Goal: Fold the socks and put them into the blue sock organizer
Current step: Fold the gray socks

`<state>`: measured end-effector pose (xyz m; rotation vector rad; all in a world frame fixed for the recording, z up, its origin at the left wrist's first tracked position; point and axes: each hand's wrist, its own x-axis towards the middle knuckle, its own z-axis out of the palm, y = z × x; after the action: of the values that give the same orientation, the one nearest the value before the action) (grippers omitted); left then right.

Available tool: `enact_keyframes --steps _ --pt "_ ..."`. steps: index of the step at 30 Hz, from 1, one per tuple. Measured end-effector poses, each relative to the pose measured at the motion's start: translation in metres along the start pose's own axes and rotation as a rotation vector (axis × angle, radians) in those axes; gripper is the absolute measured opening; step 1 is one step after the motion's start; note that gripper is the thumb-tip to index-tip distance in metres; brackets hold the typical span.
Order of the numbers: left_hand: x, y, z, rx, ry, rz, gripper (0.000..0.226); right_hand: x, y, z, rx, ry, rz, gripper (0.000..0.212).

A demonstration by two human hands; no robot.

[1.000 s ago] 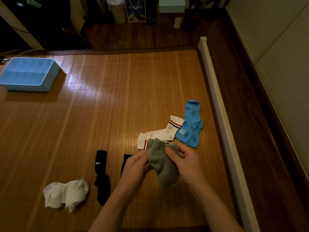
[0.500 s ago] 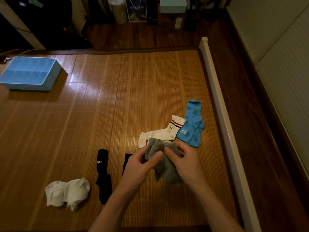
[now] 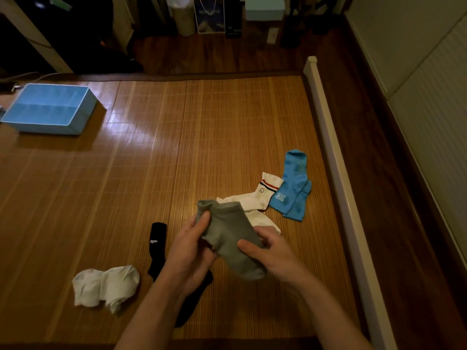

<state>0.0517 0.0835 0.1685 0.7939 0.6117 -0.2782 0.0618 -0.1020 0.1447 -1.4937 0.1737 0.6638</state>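
Now both hands, left [image 3: 192, 245] and right [image 3: 271, 256], pinch grey sock [image 3: 231, 238] above mat [image 3: 177, 147].

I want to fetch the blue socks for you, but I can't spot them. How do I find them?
Find the long white rail on the right side of the bamboo mat. Just left of it, the blue socks lie flat, touching a white sock with a striped cuff. They are the only bright blue socks, with white letters; the blue box sits far left.

Home bedrm: bamboo mat [image 3: 202, 147], white bed rail [image 3: 336, 157], wood floor [image 3: 227, 54].
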Motion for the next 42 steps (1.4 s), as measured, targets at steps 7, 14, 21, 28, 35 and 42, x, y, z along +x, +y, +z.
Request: enact_keyframes --steps 7,14,21,28,35,42 --pt "-0.003 -0.001 -0.010 -0.113 0.046 -0.023 0.045 -0.002 0.009 -0.008 0.180 -0.149 0.180 0.078" --pt "-0.001 -0.010 -0.020 -0.090 0.224 0.021 0.039 -0.004 0.013 -0.005 0.200 0.155 0.061 0.029" --pt "-0.012 -0.017 -0.029 -0.150 0.326 0.034 0.038 -0.008 0.004 -0.007 0.069 0.091 0.185 0.035" --pt "-0.023 -0.023 -0.033 -0.192 0.324 0.002 0.032 -0.009 -0.006 -0.010 -0.024 0.273 0.011 0.009" --pt "-0.023 -0.025 -0.036 -0.269 0.088 -0.126 0.049 -0.005 -0.023 -0.020 -0.152 0.270 -0.068 0.013" --pt "-0.014 -0.016 -0.037 0.371 -0.006 -0.091 0.069 -0.004 -0.039 -0.049 -0.168 0.143 -0.009 0.014"
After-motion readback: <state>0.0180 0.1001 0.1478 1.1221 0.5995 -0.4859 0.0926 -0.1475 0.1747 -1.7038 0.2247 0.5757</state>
